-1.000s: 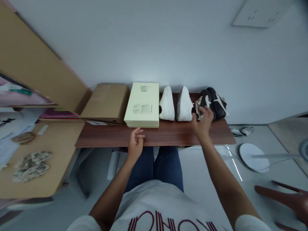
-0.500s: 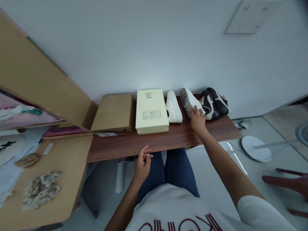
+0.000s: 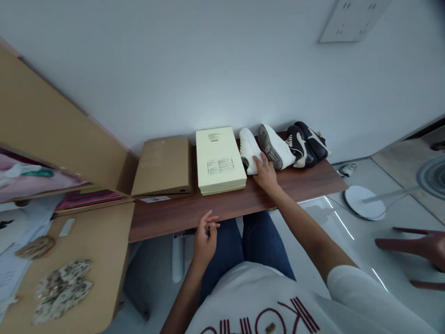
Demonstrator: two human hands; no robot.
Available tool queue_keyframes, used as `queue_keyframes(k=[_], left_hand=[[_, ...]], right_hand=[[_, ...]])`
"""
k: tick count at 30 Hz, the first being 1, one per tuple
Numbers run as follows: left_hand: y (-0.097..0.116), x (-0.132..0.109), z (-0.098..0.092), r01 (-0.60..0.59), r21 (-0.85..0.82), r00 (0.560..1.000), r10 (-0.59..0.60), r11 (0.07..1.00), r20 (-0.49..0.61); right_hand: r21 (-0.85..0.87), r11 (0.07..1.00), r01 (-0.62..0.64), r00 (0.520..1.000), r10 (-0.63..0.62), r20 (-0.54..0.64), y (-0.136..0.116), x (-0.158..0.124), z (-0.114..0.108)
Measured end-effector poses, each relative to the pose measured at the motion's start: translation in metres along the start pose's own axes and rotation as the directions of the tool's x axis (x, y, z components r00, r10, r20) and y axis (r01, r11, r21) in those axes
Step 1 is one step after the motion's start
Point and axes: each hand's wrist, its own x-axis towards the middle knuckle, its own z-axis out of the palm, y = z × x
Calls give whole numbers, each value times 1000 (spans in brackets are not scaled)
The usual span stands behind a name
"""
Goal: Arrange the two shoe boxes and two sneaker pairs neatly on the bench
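Now | right grip [image 3: 264,170] touches white shoe [image 3: 247,144] at heel, clasp unclear | shoe's length runs wallward | left grip [image 3: 206,233] slack, empty, farther

We record the bench top [image 3: 299,185] as dark wood-grain board with a smooth satin finish. It carries a matt pale-yellow cardboard box [image 3: 217,150] with a white paper label [image 3: 220,165], and a matt brown cardboard box [image 3: 163,162]. The white shoe [image 3: 247,144] looks like smooth, low-sheen leather, the tipped white shoe [image 3: 284,157] shows a dull grey rubber sole [image 3: 267,144], and the floor tiles [image 3: 330,218] are glossy and reflective.
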Motion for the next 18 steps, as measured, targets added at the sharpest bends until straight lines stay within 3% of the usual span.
queue_keyframes(k=[5, 8, 11, 18], left_hand=[[-8, -7, -19, 50, 5, 998, -49, 999, -48], [-11, 3, -27, 59, -16, 991, -61, 998, -121], [-14, 29, -22, 18, -56, 985, -27, 998, -171], [-12, 114, 15, -19, -140, 989, -2, 990, -145]], right_hand=[[-43, 999, -26, 998, 24, -55, 16, -8, 2], [-35, 997, -63, 996, 61, -72, 13, -8, 2], [-7, 995, -98, 992, 97, -83, 8, -5, 2], [32, 989, -143, 983, 146, -114, 3, -1, -1]])
